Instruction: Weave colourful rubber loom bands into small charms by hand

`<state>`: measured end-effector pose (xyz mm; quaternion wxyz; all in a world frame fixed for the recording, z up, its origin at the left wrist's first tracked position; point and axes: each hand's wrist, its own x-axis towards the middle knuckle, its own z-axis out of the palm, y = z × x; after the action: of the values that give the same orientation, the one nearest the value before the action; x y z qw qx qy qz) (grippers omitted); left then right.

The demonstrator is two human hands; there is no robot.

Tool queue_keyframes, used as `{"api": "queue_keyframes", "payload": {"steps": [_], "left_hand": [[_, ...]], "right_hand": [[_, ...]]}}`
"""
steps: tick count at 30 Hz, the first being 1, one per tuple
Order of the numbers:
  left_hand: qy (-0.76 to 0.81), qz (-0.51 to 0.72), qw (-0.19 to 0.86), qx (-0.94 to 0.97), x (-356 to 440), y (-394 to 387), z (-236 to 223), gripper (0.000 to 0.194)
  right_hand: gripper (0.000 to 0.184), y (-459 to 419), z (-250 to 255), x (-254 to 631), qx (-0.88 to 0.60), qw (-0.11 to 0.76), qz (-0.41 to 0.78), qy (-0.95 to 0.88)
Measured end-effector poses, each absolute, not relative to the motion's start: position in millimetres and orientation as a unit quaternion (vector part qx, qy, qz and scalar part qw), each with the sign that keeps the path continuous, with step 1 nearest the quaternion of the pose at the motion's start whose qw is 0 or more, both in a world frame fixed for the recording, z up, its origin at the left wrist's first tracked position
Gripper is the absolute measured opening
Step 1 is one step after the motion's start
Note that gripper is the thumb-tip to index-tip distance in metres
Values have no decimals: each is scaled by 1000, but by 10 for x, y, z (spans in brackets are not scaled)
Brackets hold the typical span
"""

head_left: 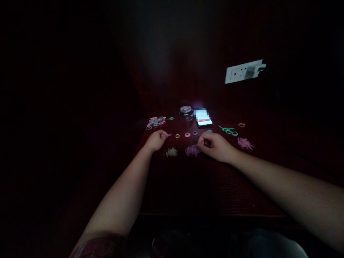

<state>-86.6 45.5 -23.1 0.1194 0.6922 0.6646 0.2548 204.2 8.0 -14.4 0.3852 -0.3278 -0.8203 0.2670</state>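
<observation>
1. Sleeve [99, 248] down at seven o'clock.
2. My left hand [157, 141] is pinching a purplish band [170, 135], its two o'clock.
3. Right hand [216, 146]'s well apart, purple pile [191, 151] at nine; can't tell if it's gripping any.

Two hands [219, 147]; four band piles [244, 143]; one phone [204, 121]; one jar [186, 110].

Lit phone [204, 122] on dark reddish table [193, 190], white socket panel [229, 75] on shadowy wall [172, 71], pale plug [261, 67] at panel's right end

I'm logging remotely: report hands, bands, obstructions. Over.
Left hand at purplish band, grip unclear. Right hand at purple elastic-band pile, likewise. Smartphone, round container beyond hands, not between.
</observation>
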Motion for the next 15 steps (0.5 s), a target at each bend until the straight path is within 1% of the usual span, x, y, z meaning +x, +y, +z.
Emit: {"api": "queue_keyframes", "payload": {"steps": [15], "left_hand": [[654, 263, 150, 694, -835, 450, -228, 17]], "right_hand": [[12, 77, -133, 2056, -325, 383, 253, -827]]}}
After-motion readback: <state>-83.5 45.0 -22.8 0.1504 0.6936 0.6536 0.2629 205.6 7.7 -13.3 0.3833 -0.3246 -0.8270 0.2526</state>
